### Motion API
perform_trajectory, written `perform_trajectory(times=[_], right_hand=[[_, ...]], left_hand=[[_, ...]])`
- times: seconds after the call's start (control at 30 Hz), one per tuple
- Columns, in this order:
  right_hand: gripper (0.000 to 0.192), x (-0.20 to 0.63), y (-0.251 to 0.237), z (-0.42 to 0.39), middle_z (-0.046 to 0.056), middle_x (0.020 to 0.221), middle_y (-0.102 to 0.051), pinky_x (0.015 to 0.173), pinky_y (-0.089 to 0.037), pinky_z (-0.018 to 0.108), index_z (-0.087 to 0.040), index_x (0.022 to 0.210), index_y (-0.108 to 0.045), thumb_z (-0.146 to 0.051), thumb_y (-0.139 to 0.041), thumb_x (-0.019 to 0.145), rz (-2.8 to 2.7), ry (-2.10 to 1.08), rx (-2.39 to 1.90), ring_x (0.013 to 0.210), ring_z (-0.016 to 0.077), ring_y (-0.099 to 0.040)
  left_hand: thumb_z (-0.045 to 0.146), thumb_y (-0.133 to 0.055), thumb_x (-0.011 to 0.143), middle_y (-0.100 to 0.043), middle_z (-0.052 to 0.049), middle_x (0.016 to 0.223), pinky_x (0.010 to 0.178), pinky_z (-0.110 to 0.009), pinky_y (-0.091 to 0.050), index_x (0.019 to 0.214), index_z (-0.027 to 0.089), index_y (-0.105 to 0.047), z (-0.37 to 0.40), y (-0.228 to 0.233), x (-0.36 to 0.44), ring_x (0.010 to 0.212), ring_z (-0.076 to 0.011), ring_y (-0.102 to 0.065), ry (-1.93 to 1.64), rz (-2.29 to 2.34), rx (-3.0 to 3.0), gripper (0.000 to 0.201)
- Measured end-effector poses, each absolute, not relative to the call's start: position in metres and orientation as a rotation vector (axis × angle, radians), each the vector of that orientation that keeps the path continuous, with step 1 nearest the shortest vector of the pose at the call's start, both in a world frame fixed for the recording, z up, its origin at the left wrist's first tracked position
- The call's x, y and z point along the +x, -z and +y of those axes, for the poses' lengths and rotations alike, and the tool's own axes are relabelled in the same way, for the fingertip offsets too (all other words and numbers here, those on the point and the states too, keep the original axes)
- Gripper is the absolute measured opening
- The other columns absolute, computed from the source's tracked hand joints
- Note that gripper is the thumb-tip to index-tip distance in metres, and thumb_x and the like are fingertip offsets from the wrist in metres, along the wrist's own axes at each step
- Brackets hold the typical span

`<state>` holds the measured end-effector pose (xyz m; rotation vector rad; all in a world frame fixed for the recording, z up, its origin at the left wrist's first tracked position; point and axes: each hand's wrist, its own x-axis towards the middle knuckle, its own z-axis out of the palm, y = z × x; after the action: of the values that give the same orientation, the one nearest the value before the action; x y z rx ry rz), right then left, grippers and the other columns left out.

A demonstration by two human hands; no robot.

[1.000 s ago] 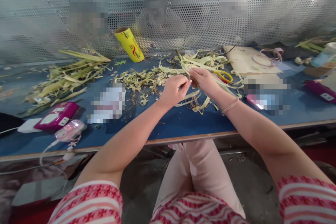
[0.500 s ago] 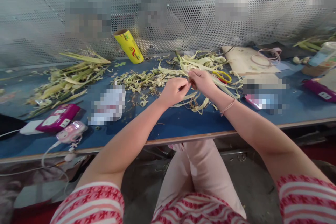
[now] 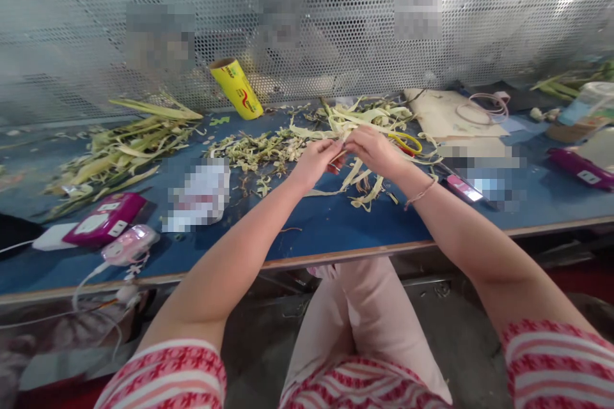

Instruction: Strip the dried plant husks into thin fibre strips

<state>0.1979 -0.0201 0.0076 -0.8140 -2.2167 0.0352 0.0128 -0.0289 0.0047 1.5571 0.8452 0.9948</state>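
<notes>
From the head camera, both hands met above the blue table, just in front of the heap of pale leaf strips. The left hand and the right hand were each pinched narrow on the same thin leaf strip, fingertips nearly touching at its upper end, so neither hand was nearer than the other. From the pinch the strip hung down and toward the person, its long axis running roughly away from the body, the loose tail curling on the tabletop. It looked flat, fibrous and limp, cream to light green. Something small and reddish showed between the fingers; what it was could not be told. Yellow-handled scissors lay just right of the right hand. Chopped green scraps lay to the left, a yellow roll leaned against the perforated metal screen, and a magenta device sat far left.
</notes>
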Motion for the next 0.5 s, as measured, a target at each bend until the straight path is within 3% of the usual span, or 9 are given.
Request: perform_trajectory(times=[0.1,0.3,0.5], right_hand=[[0.034,0.194,-0.002,-0.018,0.009,0.082,-0.062,0.080,-0.044,0.038,-0.021,0.082,-0.057,-0.042,-0.039,0.101,-2.257,0.006,-0.802,0.083,0.0221,-0.054],[0.033,0.198,-0.001,-0.015,0.008,0.082,-0.063,0.080,-0.044,0.037,-0.022,0.083,-0.059,-0.043,-0.042,0.101,-2.278,0.037,-0.822,0.083,0.0224,-0.055],[0.036,0.223,-0.014,-0.008,0.014,0.107,-0.064,0.095,-0.046,0.043,-0.021,0.105,-0.063,-0.049,-0.041,0.100,-2.241,0.066,-0.924,0.107,0.0270,-0.057]], left_hand=[[0.044,-0.068,0.086,-0.061,0.000,0.064,0.052,-0.021,-0.045,0.070,0.016,-0.058,-0.031,-0.004,0.014,0.052,-0.0065,-0.053,-0.968,0.874,1.540,0.034],[0.021,-0.069,0.087,-0.065,0.000,0.064,0.060,-0.020,-0.051,0.076,0.014,-0.064,-0.034,-0.011,0.012,0.055,-0.0050,-0.058,-0.874,0.856,1.213,0.015],[0.012,-0.068,0.086,-0.062,0.003,0.062,0.061,-0.016,-0.052,0.075,0.013,-0.064,-0.031,-0.015,0.012,0.053,-0.0019,-0.057,-0.934,0.828,1.059,0.011]])
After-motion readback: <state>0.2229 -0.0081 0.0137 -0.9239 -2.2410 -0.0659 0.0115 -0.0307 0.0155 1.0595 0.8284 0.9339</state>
